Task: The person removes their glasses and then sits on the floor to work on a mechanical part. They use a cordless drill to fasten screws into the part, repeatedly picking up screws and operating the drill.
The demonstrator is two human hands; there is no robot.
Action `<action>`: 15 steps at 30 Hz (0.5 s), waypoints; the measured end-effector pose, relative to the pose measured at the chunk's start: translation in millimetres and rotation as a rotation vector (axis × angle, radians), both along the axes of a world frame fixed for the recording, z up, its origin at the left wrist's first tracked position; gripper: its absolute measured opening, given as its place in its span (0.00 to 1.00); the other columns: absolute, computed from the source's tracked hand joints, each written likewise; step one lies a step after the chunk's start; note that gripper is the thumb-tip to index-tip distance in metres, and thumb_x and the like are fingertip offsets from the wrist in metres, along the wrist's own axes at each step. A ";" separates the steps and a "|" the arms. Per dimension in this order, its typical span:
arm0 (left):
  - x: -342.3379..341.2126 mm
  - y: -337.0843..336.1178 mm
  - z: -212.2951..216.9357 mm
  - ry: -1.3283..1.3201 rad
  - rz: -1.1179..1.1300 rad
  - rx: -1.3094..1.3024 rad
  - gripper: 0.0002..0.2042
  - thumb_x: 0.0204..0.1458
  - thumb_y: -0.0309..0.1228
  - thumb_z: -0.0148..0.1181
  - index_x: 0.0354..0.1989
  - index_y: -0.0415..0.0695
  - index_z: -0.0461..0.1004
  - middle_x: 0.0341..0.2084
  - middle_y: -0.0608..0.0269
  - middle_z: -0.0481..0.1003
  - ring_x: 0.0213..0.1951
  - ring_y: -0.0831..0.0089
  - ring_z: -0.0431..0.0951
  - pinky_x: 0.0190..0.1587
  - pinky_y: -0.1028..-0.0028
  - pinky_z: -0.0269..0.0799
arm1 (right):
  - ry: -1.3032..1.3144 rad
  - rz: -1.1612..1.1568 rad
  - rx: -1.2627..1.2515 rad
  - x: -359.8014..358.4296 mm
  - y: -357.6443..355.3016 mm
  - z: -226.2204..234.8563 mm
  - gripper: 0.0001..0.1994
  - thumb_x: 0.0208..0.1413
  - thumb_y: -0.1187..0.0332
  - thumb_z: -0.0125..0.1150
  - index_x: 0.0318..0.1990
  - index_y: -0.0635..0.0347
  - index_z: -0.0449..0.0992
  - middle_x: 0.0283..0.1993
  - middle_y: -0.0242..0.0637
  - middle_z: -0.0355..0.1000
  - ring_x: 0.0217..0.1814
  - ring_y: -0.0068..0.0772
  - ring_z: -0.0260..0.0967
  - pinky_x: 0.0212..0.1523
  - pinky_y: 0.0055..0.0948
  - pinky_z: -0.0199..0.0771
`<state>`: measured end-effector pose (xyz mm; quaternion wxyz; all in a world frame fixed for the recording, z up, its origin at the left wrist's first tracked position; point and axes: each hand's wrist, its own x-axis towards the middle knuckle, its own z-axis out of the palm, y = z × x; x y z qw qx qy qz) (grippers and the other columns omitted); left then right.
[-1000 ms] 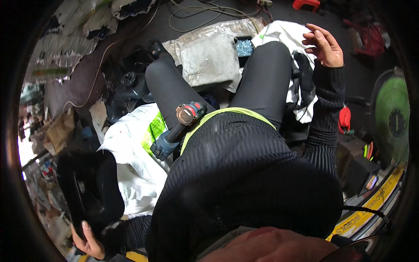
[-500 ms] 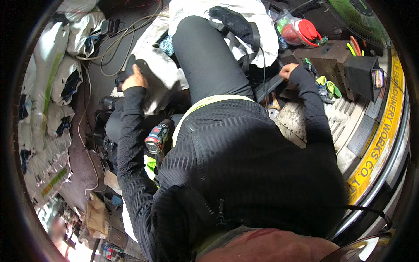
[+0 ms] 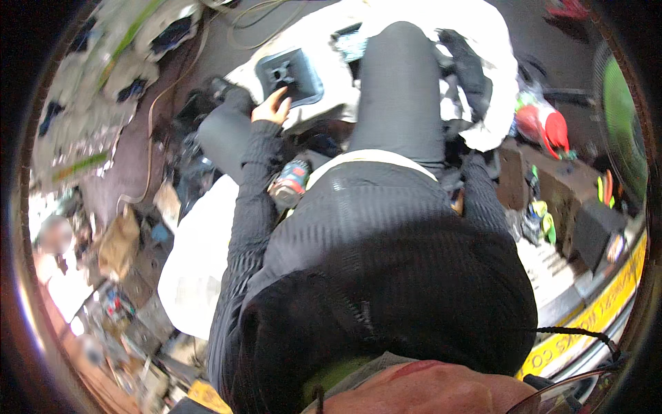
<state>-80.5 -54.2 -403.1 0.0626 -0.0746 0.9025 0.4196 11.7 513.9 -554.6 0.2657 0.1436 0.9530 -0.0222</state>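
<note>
A black square tray-like plastic part [image 3: 308, 72] with a raised centre lies against a white sheet [image 3: 331, 21], left of my raised knee. My left hand [image 3: 272, 110] is at its near edge, with fingers stretched out and apart. Whether the fingertips touch the part is hard to tell in the blur. My right forearm [image 3: 483, 200] reaches forward beside my thigh. Dark items and the sheet's edge hide my right hand. A black, red and blue cordless power tool [image 3: 291, 183] rests by my left hip.
At the right are a clear jug with a red lid [image 3: 554, 131], a brown metal box [image 3: 512, 176], gloves [image 3: 543, 221] and a green fan [image 3: 620, 103]. White bags [image 3: 83, 103] and a cable [image 3: 152, 138] lie at the left. A cardboard piece [image 3: 118, 241] sits lower left.
The view has swung, shifting the scene rightward. My left hand held a dark object; its fingers are now apart beside the square part. My right hand has dropped out of sight.
</note>
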 end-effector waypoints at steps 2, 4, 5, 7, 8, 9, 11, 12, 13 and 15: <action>-5.9 4.6 9.4 0.034 0.071 -0.067 0.17 0.45 0.38 0.55 0.45 0.50 0.70 0.16 0.61 0.73 0.17 0.78 0.72 0.25 0.77 0.70 | 0.011 -0.044 0.034 12.0 7.9 6.2 0.17 0.44 0.58 0.54 0.35 0.63 0.72 0.37 0.50 0.69 0.39 0.47 0.68 0.39 0.38 0.69; 7.7 -18.8 15.7 0.089 0.169 -0.106 0.16 0.46 0.36 0.55 0.45 0.49 0.71 0.15 0.66 0.71 0.16 0.82 0.70 0.22 0.80 0.67 | 0.023 -0.014 0.024 5.7 3.2 6.9 0.16 0.44 0.58 0.55 0.35 0.63 0.73 0.36 0.49 0.69 0.39 0.46 0.68 0.38 0.38 0.69; 10.2 -20.5 19.9 0.085 0.220 -0.029 0.15 0.48 0.34 0.55 0.45 0.48 0.71 0.14 0.70 0.70 0.15 0.85 0.69 0.19 0.83 0.64 | 0.030 -0.016 0.019 6.4 2.6 10.9 0.16 0.44 0.59 0.55 0.34 0.63 0.73 0.36 0.49 0.70 0.38 0.45 0.68 0.38 0.38 0.69; 8.3 -10.9 29.1 0.063 0.277 0.113 0.14 0.47 0.34 0.55 0.44 0.49 0.71 0.14 0.69 0.70 0.15 0.84 0.68 0.18 0.83 0.64 | 0.041 -0.029 0.021 9.0 7.2 18.2 0.16 0.44 0.59 0.55 0.34 0.63 0.73 0.35 0.48 0.70 0.38 0.44 0.69 0.37 0.38 0.69; 6.1 -9.9 27.4 0.056 0.261 0.085 0.14 0.48 0.33 0.55 0.44 0.49 0.71 0.14 0.70 0.71 0.15 0.84 0.68 0.18 0.83 0.64 | 0.050 -0.031 0.017 3.7 8.3 18.7 0.16 0.44 0.59 0.55 0.34 0.63 0.73 0.34 0.48 0.70 0.37 0.44 0.69 0.37 0.37 0.69; 5.8 -9.4 26.2 0.084 0.233 0.024 0.14 0.48 0.34 0.55 0.44 0.49 0.71 0.14 0.70 0.71 0.15 0.85 0.68 0.19 0.82 0.65 | 0.051 -0.028 0.017 10.1 9.3 21.4 0.16 0.43 0.59 0.55 0.33 0.63 0.73 0.34 0.47 0.70 0.37 0.44 0.69 0.36 0.37 0.69; 9.4 -5.3 30.8 0.139 0.121 -0.197 0.14 0.47 0.34 0.55 0.44 0.49 0.71 0.13 0.69 0.71 0.15 0.85 0.68 0.20 0.81 0.65 | 0.055 -0.030 0.015 13.2 12.5 24.2 0.15 0.43 0.59 0.56 0.33 0.63 0.73 0.33 0.47 0.70 0.36 0.43 0.69 0.35 0.37 0.69; 10.2 -4.2 31.2 0.168 0.106 -0.222 0.15 0.46 0.35 0.55 0.44 0.49 0.71 0.12 0.68 0.71 0.15 0.84 0.69 0.21 0.80 0.66 | 0.057 -0.034 0.013 14.8 14.1 24.8 0.15 0.43 0.59 0.56 0.33 0.63 0.73 0.33 0.46 0.71 0.36 0.42 0.69 0.35 0.37 0.69; 11.0 -6.0 28.7 0.162 0.124 -0.189 0.15 0.46 0.35 0.55 0.44 0.50 0.71 0.12 0.67 0.71 0.15 0.84 0.69 0.21 0.80 0.66 | 0.060 -0.039 0.007 14.5 14.8 24.8 0.15 0.43 0.59 0.56 0.33 0.63 0.73 0.32 0.46 0.71 0.36 0.42 0.70 0.35 0.37 0.69; 17.3 -20.6 16.3 0.161 0.175 -0.126 0.15 0.46 0.35 0.55 0.44 0.50 0.71 0.12 0.67 0.71 0.15 0.83 0.70 0.21 0.80 0.66 | 0.061 -0.028 -0.007 5.8 12.0 24.6 0.15 0.43 0.60 0.56 0.32 0.63 0.74 0.31 0.45 0.71 0.35 0.41 0.70 0.34 0.36 0.69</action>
